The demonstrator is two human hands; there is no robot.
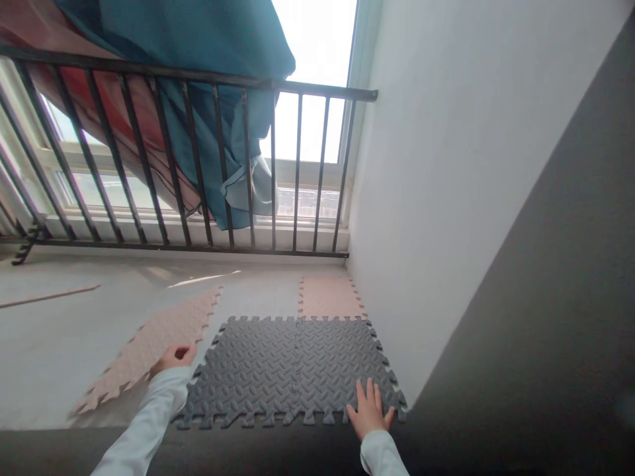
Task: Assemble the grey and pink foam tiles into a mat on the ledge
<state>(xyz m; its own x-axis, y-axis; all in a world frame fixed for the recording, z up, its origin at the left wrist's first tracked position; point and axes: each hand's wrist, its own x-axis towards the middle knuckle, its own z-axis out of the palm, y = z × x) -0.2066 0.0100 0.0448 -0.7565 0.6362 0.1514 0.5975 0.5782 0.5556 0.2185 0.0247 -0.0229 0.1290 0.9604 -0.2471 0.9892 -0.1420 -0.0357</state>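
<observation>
My left hand [174,357] is closed, its fingers curled at the near right edge of a pink foam mat tile [153,335]. That tile looks tilted, with its near edge raised off the pale floor. Two dark grey foam tiles, a left one [248,363] and a right one [337,357], lie joined along a toothed seam. On the near right corner of the right tile, my right hand [370,410] rests flat with fingers spread. Another pink tile [332,297] lies behind the right grey tile, its edge against it.
A white wall [446,152] rises along the right side of the tiles. Behind the floor [40,344] stands a black metal railing [208,250] before a window, with a teal and pink cloth [208,132] hanging there. A thin pinkish strip [54,295] lies far left.
</observation>
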